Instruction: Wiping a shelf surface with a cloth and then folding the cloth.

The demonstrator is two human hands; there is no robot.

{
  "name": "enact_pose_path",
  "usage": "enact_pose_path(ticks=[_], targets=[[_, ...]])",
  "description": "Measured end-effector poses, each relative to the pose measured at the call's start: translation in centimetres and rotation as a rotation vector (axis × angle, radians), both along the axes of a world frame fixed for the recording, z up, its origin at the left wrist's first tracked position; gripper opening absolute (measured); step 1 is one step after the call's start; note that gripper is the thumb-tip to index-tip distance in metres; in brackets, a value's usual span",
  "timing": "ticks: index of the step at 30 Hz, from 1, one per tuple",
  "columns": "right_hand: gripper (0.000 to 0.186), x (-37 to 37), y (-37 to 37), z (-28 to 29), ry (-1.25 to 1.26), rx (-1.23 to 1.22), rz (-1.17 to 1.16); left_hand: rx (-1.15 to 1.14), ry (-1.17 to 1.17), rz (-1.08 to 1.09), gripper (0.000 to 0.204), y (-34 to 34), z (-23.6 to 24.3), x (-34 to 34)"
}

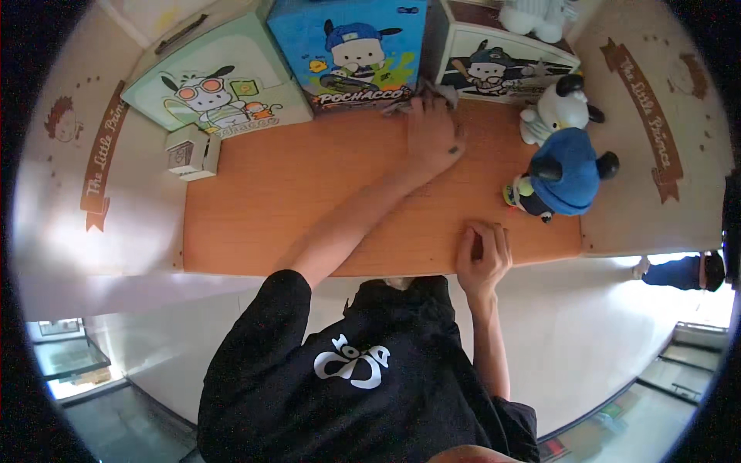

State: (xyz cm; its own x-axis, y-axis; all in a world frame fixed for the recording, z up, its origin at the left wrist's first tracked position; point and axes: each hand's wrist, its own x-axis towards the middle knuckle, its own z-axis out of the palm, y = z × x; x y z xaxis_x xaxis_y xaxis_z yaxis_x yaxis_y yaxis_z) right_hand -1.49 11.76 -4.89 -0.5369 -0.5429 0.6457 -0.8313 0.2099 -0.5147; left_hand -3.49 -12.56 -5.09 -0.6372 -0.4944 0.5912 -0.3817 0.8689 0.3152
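Note:
My left hand (434, 137) reaches to the back of the orange-brown wooden shelf top (309, 185), its fingers closed on a grey cloth (443, 91). The cloth is bunched on the wood in front of the blue box (347, 46) and the white cartoon box (502, 69). Part of it is hidden under my fingers. Near the front edge rests my right hand (483, 256), loosely curled, with a hollow between thumb and fingers and nothing seen in it. To its right stands a toy figure with a blue hat (570, 171).
A white dog figure (557, 116) is behind the blue-hatted one. At the back left leans a pale green box (224, 85), with a small white box (193, 153) before it. White figure legs (536, 17) rest atop the right box. Printed side walls (648, 131) enclose the shelf. Another person's dark sleeve (675, 272) shows far right.

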Motion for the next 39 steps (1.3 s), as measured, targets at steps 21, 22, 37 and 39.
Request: enact_pose_path(ticks=[21,22,37,39], targets=[[0.015,0.2,0.5,-0.1,-0.006,0.009,0.066,0.041,0.281,-0.036,0.057,2.3,2.5,22.6],[0.016,0.2,0.6,-0.1,-0.015,0.019,0.056,0.018,0.268,0.058,0.055,1.6,0.6,25.8],[0.017,0.0,0.3,-1.1,0.058,0.070,0.052,0.058,0.005,0.521,0.012,-1.7,2.6,38.8],[0.016,0.2,0.1,-0.8,0.055,0.076,0.048,0.155,0.080,0.430,0.010,-3.1,2.2,37.5]])
